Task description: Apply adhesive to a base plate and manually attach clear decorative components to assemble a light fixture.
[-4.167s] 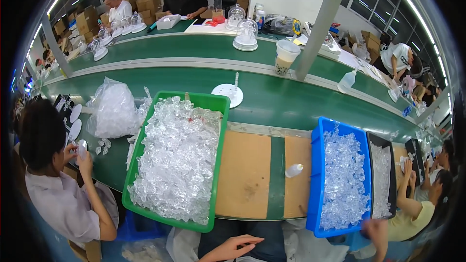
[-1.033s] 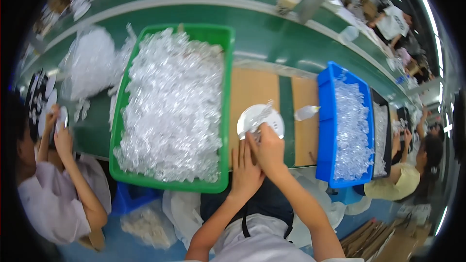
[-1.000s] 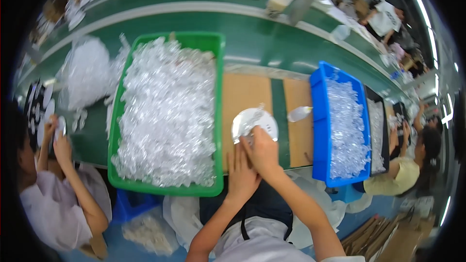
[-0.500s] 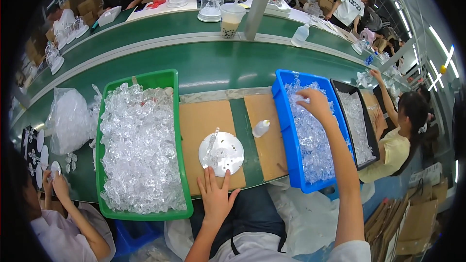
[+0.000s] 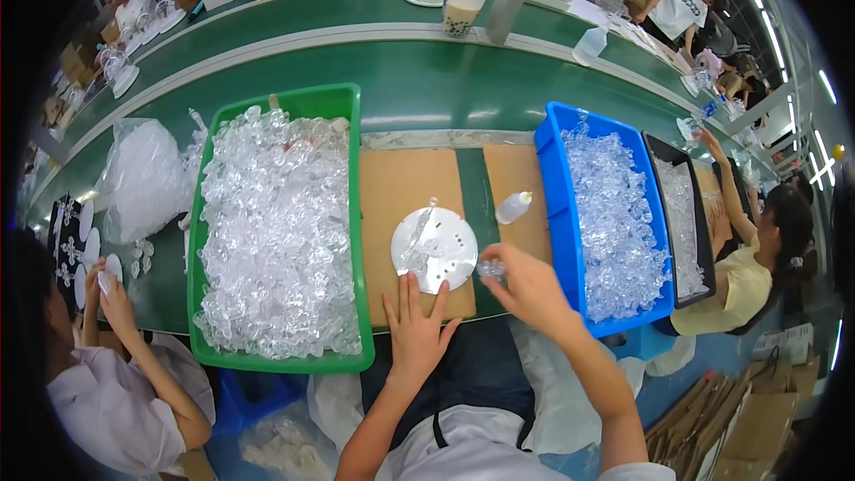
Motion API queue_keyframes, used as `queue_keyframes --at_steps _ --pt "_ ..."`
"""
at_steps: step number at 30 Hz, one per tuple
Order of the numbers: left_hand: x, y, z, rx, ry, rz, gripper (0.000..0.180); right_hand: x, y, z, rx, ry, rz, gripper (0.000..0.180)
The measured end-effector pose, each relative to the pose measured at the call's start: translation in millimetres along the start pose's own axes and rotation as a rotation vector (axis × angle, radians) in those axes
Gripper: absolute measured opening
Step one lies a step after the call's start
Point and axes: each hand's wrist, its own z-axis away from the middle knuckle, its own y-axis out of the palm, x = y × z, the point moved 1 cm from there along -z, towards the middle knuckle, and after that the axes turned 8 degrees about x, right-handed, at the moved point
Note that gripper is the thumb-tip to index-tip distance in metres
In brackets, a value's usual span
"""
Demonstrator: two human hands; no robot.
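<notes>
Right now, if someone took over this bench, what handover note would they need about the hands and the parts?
Left hand: flat on the cardboard mat, fingertips at the near edge of the white disc.
Right hand: pinching a small clear piece just right of the disc.
Parts: green bin of clear pieces on the left, blue bin of them on the right, small squeeze bottle beyond the disc.
Done: one clear part stands on the disc.
Left: most of the disc's holes look unfilled.

One green bin, one blue bin, one white disc.
</notes>
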Motion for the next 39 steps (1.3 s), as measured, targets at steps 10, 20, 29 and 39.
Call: queue_keyframes --at_steps 10,20,29,39 --pt "1.3 0.8 4.5 -0.007 -0.020 0.011 0.058 -24.2 75.6 0.3 -0.330 -0.124 0.098 0.044" --pt "1.7 -2.5 2.5 -0.011 -0.013 0.000 0.056 -17.4 42.0 -30.4 -0.054 -0.231 0.252 0.026" --pt "4.8 -3.6 4.1 0.006 -0.020 0.023 0.053 -3.6 46.5 -34.8 0.082 -0.254 0.356 0.025" --pt "4.5 -0.6 -16.7 -0.286 -0.097 -0.088 0.041 -17.2 48.3 -22.2 -0.048 -0.281 0.113 0.036"
